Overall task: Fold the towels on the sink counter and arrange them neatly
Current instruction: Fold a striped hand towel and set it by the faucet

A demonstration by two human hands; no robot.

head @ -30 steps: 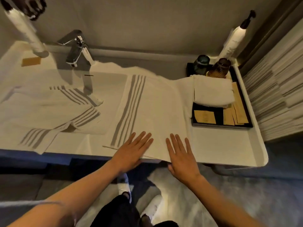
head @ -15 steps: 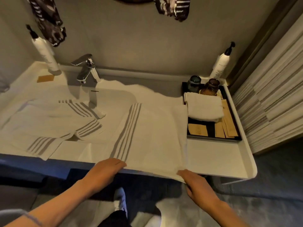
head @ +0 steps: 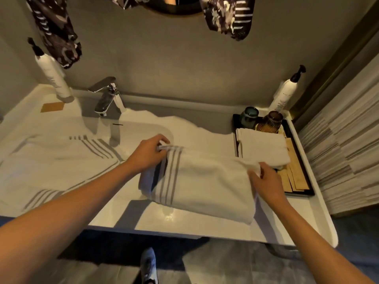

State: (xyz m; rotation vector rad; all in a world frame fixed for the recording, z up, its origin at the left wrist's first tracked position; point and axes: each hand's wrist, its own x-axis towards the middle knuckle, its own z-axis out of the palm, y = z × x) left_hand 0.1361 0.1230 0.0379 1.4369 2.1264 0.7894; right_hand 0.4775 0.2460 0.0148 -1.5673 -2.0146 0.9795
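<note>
A white towel with grey stripes (head: 205,181) lies folded over on itself on the sink counter (head: 184,220), in the middle right. My left hand (head: 148,153) pinches its far left corner by the stripes. My right hand (head: 264,181) grips its far right corner. A second striped towel (head: 53,167) lies spread and rumpled over the left of the counter. A small plain white towel (head: 264,148) sits folded on the black tray (head: 307,191) at the right.
A chrome faucet (head: 107,97) stands at the back left. Pump bottles stand at the back left (head: 52,75) and back right (head: 285,93). Two dark cups (head: 261,119) and paper packets (head: 295,175) fill the tray. My shoe (head: 148,263) is below the counter edge.
Both hands took the towel's near edge at the counter front and carried it away from me, folding the towel in half. The camera tilted up.
</note>
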